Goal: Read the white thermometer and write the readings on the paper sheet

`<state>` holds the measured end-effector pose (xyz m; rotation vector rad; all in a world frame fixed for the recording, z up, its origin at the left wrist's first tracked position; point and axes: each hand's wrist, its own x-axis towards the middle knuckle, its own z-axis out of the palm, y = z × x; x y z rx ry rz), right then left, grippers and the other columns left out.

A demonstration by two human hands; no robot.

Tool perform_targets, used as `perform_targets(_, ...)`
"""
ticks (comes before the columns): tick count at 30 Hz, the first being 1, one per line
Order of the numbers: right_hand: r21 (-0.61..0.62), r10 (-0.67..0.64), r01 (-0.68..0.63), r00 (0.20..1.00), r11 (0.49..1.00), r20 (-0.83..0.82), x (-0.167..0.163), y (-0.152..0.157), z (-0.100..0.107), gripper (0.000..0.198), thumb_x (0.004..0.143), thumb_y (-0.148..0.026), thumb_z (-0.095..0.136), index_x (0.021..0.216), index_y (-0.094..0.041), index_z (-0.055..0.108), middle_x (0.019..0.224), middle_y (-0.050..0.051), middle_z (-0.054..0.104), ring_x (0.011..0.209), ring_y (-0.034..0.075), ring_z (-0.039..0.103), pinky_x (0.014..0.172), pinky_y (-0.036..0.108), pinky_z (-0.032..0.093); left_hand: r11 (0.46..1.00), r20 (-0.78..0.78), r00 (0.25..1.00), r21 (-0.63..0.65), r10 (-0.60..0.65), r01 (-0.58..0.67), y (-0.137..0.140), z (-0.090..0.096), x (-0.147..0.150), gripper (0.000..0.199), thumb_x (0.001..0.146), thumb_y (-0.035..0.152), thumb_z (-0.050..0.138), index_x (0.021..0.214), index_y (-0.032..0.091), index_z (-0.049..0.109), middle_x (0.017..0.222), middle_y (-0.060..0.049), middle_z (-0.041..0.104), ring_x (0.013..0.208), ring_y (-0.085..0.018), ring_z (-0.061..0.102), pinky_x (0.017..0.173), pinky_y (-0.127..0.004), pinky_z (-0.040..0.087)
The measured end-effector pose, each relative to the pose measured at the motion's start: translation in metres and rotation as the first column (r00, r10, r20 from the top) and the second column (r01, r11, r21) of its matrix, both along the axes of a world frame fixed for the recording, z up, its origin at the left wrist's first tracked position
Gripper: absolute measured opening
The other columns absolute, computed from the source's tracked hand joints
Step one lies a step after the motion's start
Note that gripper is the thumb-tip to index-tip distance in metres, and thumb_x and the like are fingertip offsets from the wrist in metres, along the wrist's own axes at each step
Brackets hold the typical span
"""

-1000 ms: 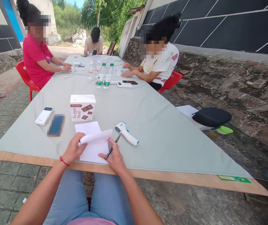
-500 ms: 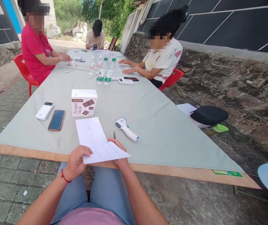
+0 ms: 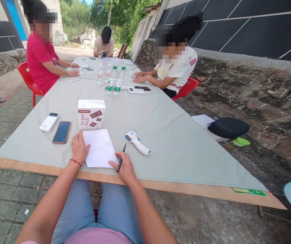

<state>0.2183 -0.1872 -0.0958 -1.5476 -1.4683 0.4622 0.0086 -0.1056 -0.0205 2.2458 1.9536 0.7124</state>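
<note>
A white sheet of paper (image 3: 98, 149) lies on the table near its front edge, with faint print and a stamp-like oval at its upper right. Along the paper's left edge rests my left hand (image 3: 79, 147), fingers stretched out and thumb on the sheet. My right hand (image 3: 125, 166) is at the lower right corner, closed around a dark pen (image 3: 120, 161) whose tip points up and away. Just right of the paper lies a white and blue infrared thermometer (image 3: 137, 143). Behind the sheet stands a white and brown box (image 3: 91, 114) marked "Super Meal".
A phone (image 3: 62, 132) and a white power bank (image 3: 49, 122) lie at the left of the cloth-covered table (image 3: 175, 159). Water bottles (image 3: 115, 81) stand farther back. Two people (image 3: 42, 54) (image 3: 177, 61) sit at the sides, another person (image 3: 104, 44) at the far end.
The paper, held up and partly folded in both hands before, now lies flat on the table. My left hand moved forward to its left edge. The pen is now plainly visible in my right hand.
</note>
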Motion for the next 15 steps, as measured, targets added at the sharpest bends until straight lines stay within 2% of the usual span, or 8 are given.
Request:
perform_targets(2,-0.003,0.01,-0.01,1.0,1.0,0.02,0.0,0.0,0.001,0.034,0.076,-0.046,0.069,0.099,-0.021,0.06,0.097,0.01,0.065,0.093,0.029,0.06,0.084,0.045,0.05,0.989,-0.039,0.995,0.115,-0.091,0.095,-0.018,0.004,0.0,0.07,0.083,0.025,0.066,0.144,0.011,0.033,0.141,-0.024,0.045,0.134,-0.038,0.041,0.107,-0.052,0.035)
perform_targets(3,-0.006,0.014,-0.014,1.0,1.0,0.022,0.0,-0.001,0.001,0.035,0.076,-0.045,0.069,0.1,-0.021,0.06,0.098,0.01,0.065,0.094,0.029,0.06,0.084,0.045,0.05,0.968,-0.077,0.977,0.139,-0.2,0.209,-0.028,0.005,0.0,0.064,0.086,0.03,0.064,0.141,0.014,0.038,0.143,-0.022,0.045,0.137,-0.037,0.038,0.11,-0.052,0.033)
perform_targets(5,-0.008,0.017,-0.017,1.0,1.0,0.016,0.0,-0.002,0.001,0.036,0.076,-0.044,0.069,0.103,-0.021,0.06,0.1,0.01,0.066,0.095,0.028,0.06,0.084,0.044,0.051,0.877,-0.174,0.868,0.044,-0.465,0.479,-0.048,0.003,0.0,0.052,0.086,0.037,0.065,0.132,0.018,0.048,0.136,-0.017,0.054,0.135,-0.034,0.043,0.108,-0.049,0.038)
perform_targets(6,-0.005,0.018,-0.018,1.0,1.0,0.012,0.0,-0.002,0.001,0.037,0.076,-0.043,0.069,0.104,-0.021,0.06,0.1,0.01,0.066,0.095,0.028,0.061,0.084,0.044,0.051,0.835,-0.214,0.812,-0.031,-0.543,0.55,-0.055,0.001,0.0,0.046,0.086,0.036,0.065,0.127,0.018,0.052,0.133,-0.015,0.057,0.134,-0.033,0.045,0.106,-0.047,0.041)
perform_targets(9,0.022,0.013,-0.013,1.0,1.0,-0.002,0.001,-0.001,-0.002,0.038,0.077,-0.044,0.068,0.106,-0.021,0.061,0.1,0.01,0.067,0.095,0.028,0.062,0.084,0.044,0.052,0.783,-0.316,0.72,-0.165,-0.618,0.6,-0.065,-0.009,-0.001,0.03,0.09,0.026,0.06,0.119,0.017,0.057,0.132,-0.014,0.059,0.132,-0.031,0.049,0.102,-0.044,0.045)
perform_targets(12,0.074,-0.011,0.013,1.0,0.997,-0.028,0.001,0.0,-0.004,0.034,0.08,-0.045,0.065,0.104,-0.021,0.062,0.098,0.01,0.068,0.095,0.027,0.063,0.086,0.044,0.052,0.758,-0.38,0.667,-0.176,-0.641,0.628,-0.061,-0.012,-0.003,0.026,0.094,0.016,0.047,0.119,0.016,0.056,0.135,-0.014,0.058,0.132,-0.029,0.051,0.103,-0.043,0.045)
perform_targets(15,0.165,-0.097,0.109,0.992,0.98,-0.08,0.0,-0.002,-0.001,0.033,0.087,-0.044,0.058,0.108,-0.02,0.061,0.106,0.011,0.068,0.103,0.026,0.064,0.092,0.046,0.051,0.712,-0.405,0.61,-0.173,-0.681,0.681,-0.059,-0.008,-0.003,0.028,0.095,0.011,0.041,0.118,0.016,0.057,0.133,-0.013,0.059,0.131,-0.028,0.052,0.102,-0.042,0.044)
